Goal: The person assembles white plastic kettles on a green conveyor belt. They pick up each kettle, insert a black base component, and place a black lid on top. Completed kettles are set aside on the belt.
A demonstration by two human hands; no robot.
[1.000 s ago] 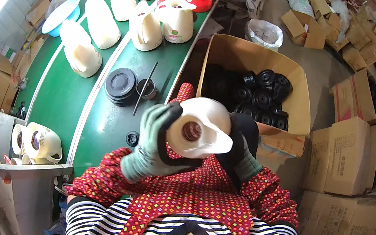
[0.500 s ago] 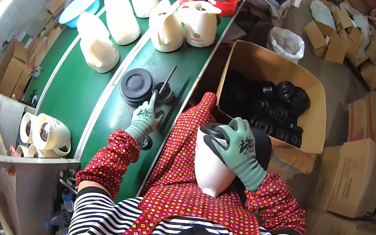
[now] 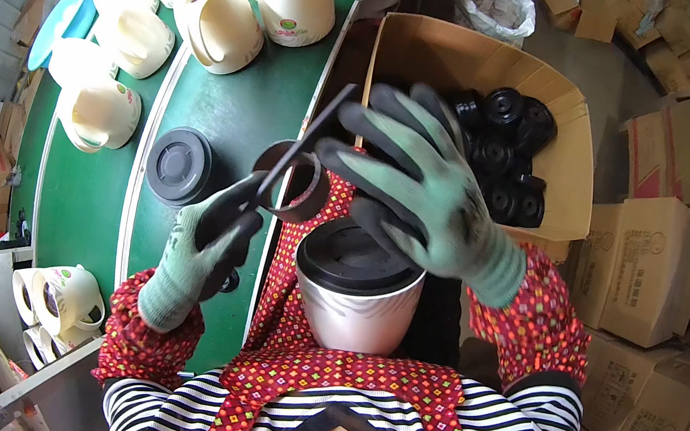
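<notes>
My left hand (image 3: 206, 246), in a green and black glove, is closed on a ring wrench (image 3: 310, 205), a dark round band with a long straight handle. Its band is held up beside a white jug body (image 3: 350, 318) propped in my lap. A round black cap (image 3: 356, 259) sits on the body's upward end. Over the cap hovers my gloved right hand (image 3: 439, 204), fingers spread and holding nothing. On the green bench, left of the wrench, lie black discs (image 3: 178, 166), seemingly stacked.
Several cream jugs (image 3: 289, 7) stand at the bench's far end. An open cardboard box (image 3: 571, 163) of black round parts sits beyond my right hand. More cartons (image 3: 645, 268) are piled at the right. White jugs (image 3: 58, 299) rest on a lower left shelf.
My left hand has lifted the ring wrench off the bench and brought it toward the jug body. My right hand has let go of the cap and opened. The jug body has shifted left.
</notes>
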